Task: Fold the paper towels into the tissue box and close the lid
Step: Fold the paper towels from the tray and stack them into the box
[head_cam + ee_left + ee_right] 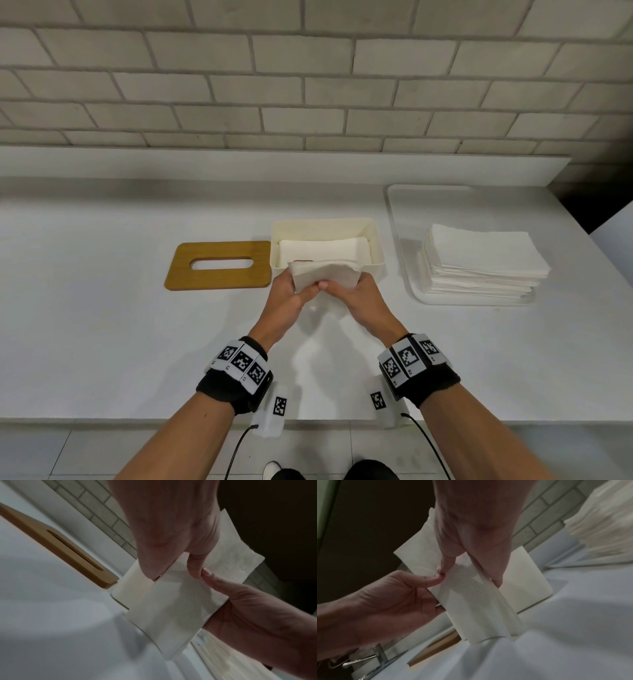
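Note:
Both hands hold one folded white paper towel (325, 275) just in front of the cream tissue box (376, 240), above the counter. My left hand (291, 291) pinches its left end, thumb on the near face. My right hand (356, 291) pinches the right end. The two thumbs meet at the towel's middle (180, 595) (462, 601). The box stands open, with folded towels (323, 251) lying inside. The wooden lid (219, 270), with its oval slot, lies flat on the counter left of the box. The lid's edge (51, 539) and the box wall (525, 577) show behind the towel.
A clear tray (397, 219) at the right holds a tall stack of unfolded paper towels (479, 263). The white counter (102, 325) ends at a brick wall (308, 85) behind. Its front edge runs below my wrists.

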Available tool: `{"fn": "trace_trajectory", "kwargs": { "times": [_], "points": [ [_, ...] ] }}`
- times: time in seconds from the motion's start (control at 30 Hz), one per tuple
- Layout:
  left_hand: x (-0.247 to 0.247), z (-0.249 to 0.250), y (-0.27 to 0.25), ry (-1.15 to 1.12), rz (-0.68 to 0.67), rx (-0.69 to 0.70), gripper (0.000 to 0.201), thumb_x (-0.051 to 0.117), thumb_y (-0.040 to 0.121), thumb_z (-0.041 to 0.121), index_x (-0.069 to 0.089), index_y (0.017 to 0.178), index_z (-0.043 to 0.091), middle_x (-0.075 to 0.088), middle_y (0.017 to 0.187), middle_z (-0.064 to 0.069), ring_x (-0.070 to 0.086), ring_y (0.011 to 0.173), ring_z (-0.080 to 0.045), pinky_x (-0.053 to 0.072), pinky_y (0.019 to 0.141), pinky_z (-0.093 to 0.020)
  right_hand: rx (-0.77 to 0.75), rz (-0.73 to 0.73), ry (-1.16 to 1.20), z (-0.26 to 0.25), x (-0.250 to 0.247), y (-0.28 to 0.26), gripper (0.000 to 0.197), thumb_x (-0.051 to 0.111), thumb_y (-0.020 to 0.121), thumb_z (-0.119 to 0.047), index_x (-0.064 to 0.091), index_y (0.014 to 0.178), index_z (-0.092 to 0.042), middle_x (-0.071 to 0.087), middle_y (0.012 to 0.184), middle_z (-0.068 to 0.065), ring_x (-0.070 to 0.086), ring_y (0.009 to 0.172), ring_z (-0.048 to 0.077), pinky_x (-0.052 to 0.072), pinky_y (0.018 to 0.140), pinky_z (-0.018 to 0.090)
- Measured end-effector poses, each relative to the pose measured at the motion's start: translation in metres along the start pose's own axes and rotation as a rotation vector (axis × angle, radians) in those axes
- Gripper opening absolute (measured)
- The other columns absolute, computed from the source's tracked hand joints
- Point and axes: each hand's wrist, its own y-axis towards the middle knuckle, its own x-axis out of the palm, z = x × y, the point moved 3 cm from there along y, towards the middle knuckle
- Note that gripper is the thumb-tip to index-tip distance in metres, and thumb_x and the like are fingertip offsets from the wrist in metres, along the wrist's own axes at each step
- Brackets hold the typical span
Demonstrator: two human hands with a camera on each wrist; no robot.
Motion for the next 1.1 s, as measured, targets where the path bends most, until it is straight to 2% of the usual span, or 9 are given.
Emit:
{"fn": "trace_trajectory", "kwargs": {
  "times": [0.23,0.4,0.47,0.6,0.7,0.87,0.93,1.0,1.1],
  "points": [
    [-0.001,-0.002,0.001,0.045,0.009,-0.018,0.036,0.065,0.088,0.003,0.058,0.123,0.01,0.069,0.117,-0.009,0.064,0.111,-0.022,0.053,0.093,-0.031,0.035,-0.024,-0.008,0.001,0.0,-0.004,0.027,0.076,0.082,-0.019,0.069,0.108,-0.022,0.075,0.105,0.0,0.071,0.099,0.013,0.055,0.082,0.024],
    [-0.003,0.014,-0.002,-0.126,0.133,-0.019,0.021,0.06,0.091,0.004,0.063,0.11,0.014,0.072,0.101,0.0,0.068,0.094,-0.016,0.056,0.076,-0.024,0.028,-0.007,-0.02,0.005,-0.009,-0.008,0.046,0.078,0.078,-0.01,0.057,0.12,-0.015,0.069,0.113,0.005,0.068,0.104,0.018,0.058,0.087,0.034],
    [-0.008,0.019,0.0,-0.305,0.149,-0.046,0.021,0.056,0.094,0.005,0.062,0.113,0.012,0.073,0.103,-0.001,0.07,0.096,-0.015,0.056,0.082,-0.03,0.041,0.012,-0.037,0.007,-0.014,-0.012,0.037,0.078,0.078,-0.007,0.064,0.111,-0.014,0.071,0.107,0.006,0.069,0.1,0.022,0.059,0.08,0.033],
    [-0.01,0.011,-0.002,-0.707,0.051,-0.122,0.042,0.048,0.099,0.007,0.044,0.14,0.002,0.057,0.132,-0.015,0.052,0.129,-0.029,0.04,0.108,-0.044,0.025,0.099,0.103,0.008,-0.02,-0.019,0.032,0.075,0.08,-0.005,0.069,0.112,-0.004,0.074,0.105,0.011,0.072,0.096,0.023,0.057,0.072,0.024],
    [-0.009,0.003,-0.007,-0.816,0.007,-0.148,0.043,0.047,0.097,0.003,0.047,0.14,0.007,0.056,0.135,-0.015,0.051,0.129,-0.03,0.04,0.109,-0.042,0.009,0.131,0.086,0.008,-0.023,-0.018,0.022,0.072,0.083,-0.006,0.072,0.105,-0.005,0.075,0.09,0.0,0.072,0.085,0.011,0.054,0.071,0.02],
    [-0.051,0.001,-0.007,-0.591,0.135,-0.088,0.045,0.063,0.08,-0.01,0.056,0.121,0.006,0.062,0.124,-0.015,0.055,0.118,-0.035,0.04,0.108,-0.049,0.015,0.099,-0.071,0.011,-0.047,-0.022,0.008,0.071,0.086,-0.01,0.072,0.087,-0.018,0.059,0.059,-0.017,0.053,0.058,0.0,0.042,0.059,0.014],
    [-0.06,0.003,-0.009,-0.299,0.144,-0.118,0.041,0.067,0.076,-0.011,0.06,0.112,0.007,0.069,0.11,-0.012,0.062,0.105,-0.032,0.051,0.095,-0.041,0.016,0.056,-0.123,0.016,-0.053,-0.025,0.022,0.068,0.087,-0.008,0.067,0.074,-0.025,0.057,0.055,-0.018,0.05,0.055,-0.003,0.04,0.059,0.012],
    [-0.057,-0.001,-0.012,-0.031,0.081,-0.134,0.036,0.071,0.076,-0.009,0.066,0.11,0.003,0.071,0.107,-0.015,0.066,0.1,-0.029,0.055,0.086,-0.031,0.038,0.028,-0.157,0.021,-0.053,-0.028,0.018,0.068,0.088,-0.01,0.071,0.079,-0.025,0.066,0.065,-0.015,0.058,0.064,0.0,0.044,0.066,0.014],
    [-0.053,-0.01,-0.017,0.077,0.116,-0.102,0.025,0.073,0.075,-0.008,0.072,0.097,0.005,0.073,0.093,-0.008,0.067,0.087,-0.013,0.051,0.08,-0.019,0.023,0.029,-0.162,0.026,-0.047,-0.03,0.017,0.068,0.088,-0.01,0.075,0.1,-0.019,0.076,0.098,-0.001,0.07,0.095,0.015,0.052,0.088,0.027]
  ]
}}
